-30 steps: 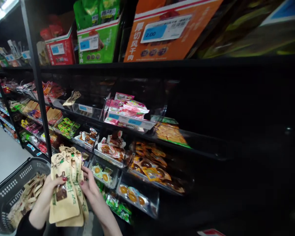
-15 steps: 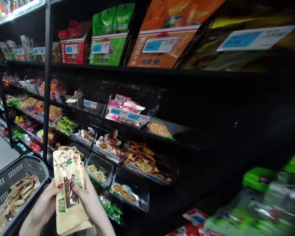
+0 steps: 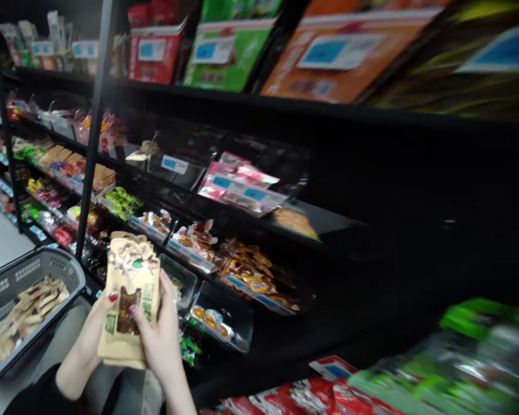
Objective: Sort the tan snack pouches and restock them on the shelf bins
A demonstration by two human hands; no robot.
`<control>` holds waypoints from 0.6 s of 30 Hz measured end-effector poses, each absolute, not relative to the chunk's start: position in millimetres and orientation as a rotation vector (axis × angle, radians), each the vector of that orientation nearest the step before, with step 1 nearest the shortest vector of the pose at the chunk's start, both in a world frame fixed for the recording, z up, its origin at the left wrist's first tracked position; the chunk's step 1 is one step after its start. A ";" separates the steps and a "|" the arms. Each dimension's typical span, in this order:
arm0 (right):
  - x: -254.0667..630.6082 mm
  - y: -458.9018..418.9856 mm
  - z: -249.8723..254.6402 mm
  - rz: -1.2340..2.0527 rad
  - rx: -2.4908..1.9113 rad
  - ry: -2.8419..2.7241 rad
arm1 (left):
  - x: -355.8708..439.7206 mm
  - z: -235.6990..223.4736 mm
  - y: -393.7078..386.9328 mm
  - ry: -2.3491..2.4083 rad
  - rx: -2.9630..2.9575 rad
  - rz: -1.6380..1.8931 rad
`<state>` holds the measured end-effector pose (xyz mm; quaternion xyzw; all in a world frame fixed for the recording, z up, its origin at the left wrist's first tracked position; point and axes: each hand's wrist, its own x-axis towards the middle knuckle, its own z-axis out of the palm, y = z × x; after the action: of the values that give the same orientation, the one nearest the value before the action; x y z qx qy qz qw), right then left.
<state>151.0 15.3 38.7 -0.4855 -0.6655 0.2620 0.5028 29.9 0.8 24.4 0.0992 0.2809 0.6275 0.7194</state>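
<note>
Both hands on one thing: a stack of flat, tan, paper-look packets (image 3: 123, 323) with green print and a dark window on the front one, lower left of the frame. Left hand (image 3: 89, 334) pinches the stack's left edge, right hand (image 3: 164, 337) the right edge; both thumbs lie on the front face, fingers mostly hidden behind, so their exact spread can't be told. Number of packets unclear. Key relation: stack sits directly between the hands, long axis near upright in the frame, top leaning slightly right, thumbs about mid-length. Grey plastic basket with slotted walls (image 3: 71, 271) is left of the stack, at the frame's left edge, apart from both hands; left hand is the nearer. Loose pile of similar tan packets (image 3: 30, 311) inside it. Beyond the hands, black metal shelves (image 3: 285, 104) run across the frame. Clear plastic tray (image 3: 242, 340) with round yellow-orange items (image 3: 218, 321) just right of the right hand, not touched. Lower right: shiny red packets (image 3: 303, 397) and blurred green-and-clear packets (image 3: 458, 357), well apart from the hands. Labels too blurred to read.
</note>
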 end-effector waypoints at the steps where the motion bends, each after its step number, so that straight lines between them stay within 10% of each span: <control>1: 152.0 14.3 41.9 0.625 -1.162 -1.612 | 32.1 27.3 -0.7 0.596 0.240 1.415; 18: 154.3 15.2 36.4 0.762 -1.168 -1.123 | 43.5 19.7 11.6 0.522 0.286 1.458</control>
<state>154.3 15.2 36.4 -0.5089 -0.4896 0.3323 0.6252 43.5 11.6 19.7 0.1285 0.2347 0.6558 0.7059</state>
